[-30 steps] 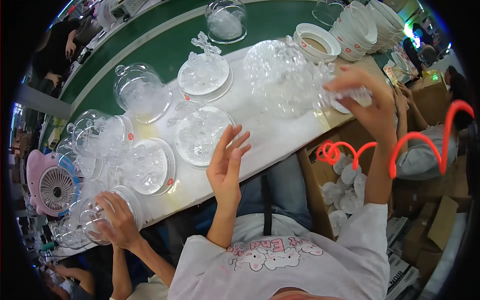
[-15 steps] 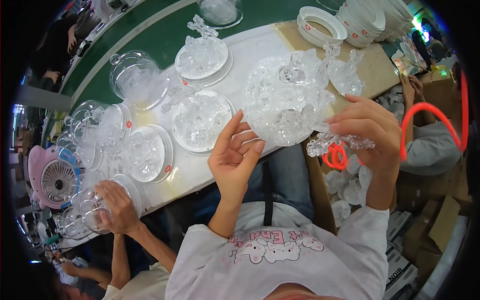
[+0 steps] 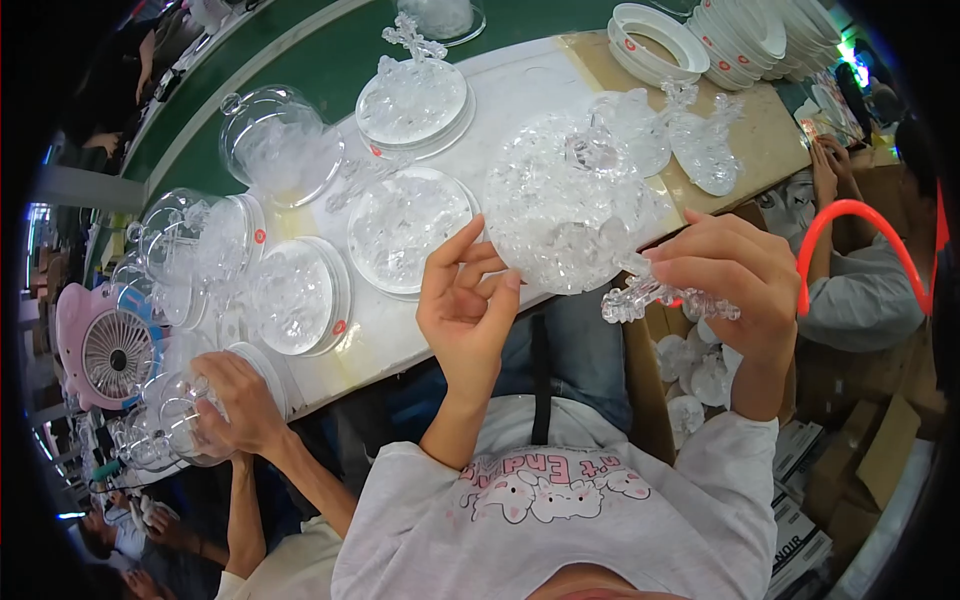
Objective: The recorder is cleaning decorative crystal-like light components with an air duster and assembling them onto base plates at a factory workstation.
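A clear, branched plastic ornament piece [image 3: 675, 301] is pinched in the fingers of my right hand [image 3: 735, 285], just beyond the table's near edge. Beside it lies a large round clear base with a crystal-like, lumpy surface [image 3: 560, 215], with small clear figures standing on it. My left hand [image 3: 468, 310] is palm up with fingers apart. Its thumb and fingertips are at the left rim of that base; whether they bear its weight I cannot tell. Just past the left fingers is a white-rimmed round base filled with clear chips [image 3: 410, 230].
More white-rimmed bases [image 3: 415, 105] and clear domes [image 3: 280, 145] stand along the table. White rings [image 3: 660, 45] are stacked at far right, near loose clear figures [image 3: 703, 145]. A co-worker's hand [image 3: 240, 405] works at left by a pink fan [image 3: 95, 345]. A red cord [image 3: 868, 212] loops at right.
My right hand has tilted and shifted slightly left and down with the ornament piece. My left hand stays at the base's rim. The view has shifted a little.
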A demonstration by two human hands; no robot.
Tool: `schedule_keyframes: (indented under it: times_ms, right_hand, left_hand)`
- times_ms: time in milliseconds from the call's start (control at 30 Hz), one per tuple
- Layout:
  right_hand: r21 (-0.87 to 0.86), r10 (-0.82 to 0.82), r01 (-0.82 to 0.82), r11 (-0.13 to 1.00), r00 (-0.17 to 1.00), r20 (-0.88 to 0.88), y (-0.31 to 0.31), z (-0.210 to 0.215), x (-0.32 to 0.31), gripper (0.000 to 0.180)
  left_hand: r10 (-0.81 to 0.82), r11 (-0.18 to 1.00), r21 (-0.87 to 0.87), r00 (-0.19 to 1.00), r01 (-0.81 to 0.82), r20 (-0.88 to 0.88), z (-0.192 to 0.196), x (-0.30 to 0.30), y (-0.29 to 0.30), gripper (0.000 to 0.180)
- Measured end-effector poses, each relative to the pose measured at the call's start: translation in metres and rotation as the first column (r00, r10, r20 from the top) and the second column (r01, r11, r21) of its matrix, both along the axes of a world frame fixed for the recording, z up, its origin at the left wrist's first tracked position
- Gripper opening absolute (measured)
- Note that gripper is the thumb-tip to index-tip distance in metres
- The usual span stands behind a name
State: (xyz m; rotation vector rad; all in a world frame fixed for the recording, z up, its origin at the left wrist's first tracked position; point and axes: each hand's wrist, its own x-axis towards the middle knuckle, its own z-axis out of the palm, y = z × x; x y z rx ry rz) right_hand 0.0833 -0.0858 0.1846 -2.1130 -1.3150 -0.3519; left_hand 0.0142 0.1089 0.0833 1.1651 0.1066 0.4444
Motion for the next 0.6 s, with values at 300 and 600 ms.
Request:
schedule_keyframes:
  times_ms: [300,600]
  right_hand:
    - [0.008,0.03,-0.03,1.0,0.997,0.068,0.003,-0.003,-0.006,0.019]
    - [0.023,0.104,-0.107,0.994,0.988,0.111,0.001,-0.009,-0.01,0.027]
  left_hand:
    - [0.016,0.997,-0.07,0.998,-0.021,-0.061,-0.002,-0.004,0.005,0.035]
    - [0.009,0.996,-0.089,0.999,-0.012,-0.032,-0.003,-0.006,0.006,0.032]
